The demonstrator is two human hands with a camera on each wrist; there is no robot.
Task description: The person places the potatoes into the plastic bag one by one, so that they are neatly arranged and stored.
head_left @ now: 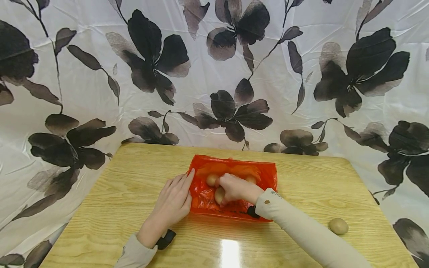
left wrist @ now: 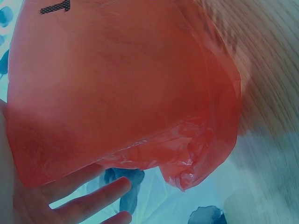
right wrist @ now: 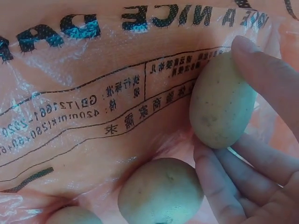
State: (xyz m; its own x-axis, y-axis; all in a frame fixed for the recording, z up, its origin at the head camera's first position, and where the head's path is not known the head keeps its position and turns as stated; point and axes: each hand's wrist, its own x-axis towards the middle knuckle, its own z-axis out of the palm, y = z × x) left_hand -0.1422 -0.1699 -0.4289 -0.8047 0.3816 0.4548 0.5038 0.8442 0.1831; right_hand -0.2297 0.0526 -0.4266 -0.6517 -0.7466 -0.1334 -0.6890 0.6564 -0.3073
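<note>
A red plastic bag [head_left: 204,208] with black printing lies on the table with its mouth open, several potatoes inside. My right hand [head_left: 236,188] reaches into it and pinches a potato [right wrist: 222,100] between thumb and fingers. Close by in the right wrist view, a second potato [right wrist: 161,191] touches the fingers, and part of a third potato [right wrist: 74,217] shows at the lower edge. My left hand [head_left: 174,195] rests against the bag's left side with its fingers straight. In the left wrist view, the bag's red plastic covers part of that hand.
One more potato [head_left: 338,226] sits on the wooden table [head_left: 134,178], to the right of the bag and beside the right sleeve. Behind the table hangs a white cloth [head_left: 214,74] with dark flowers.
</note>
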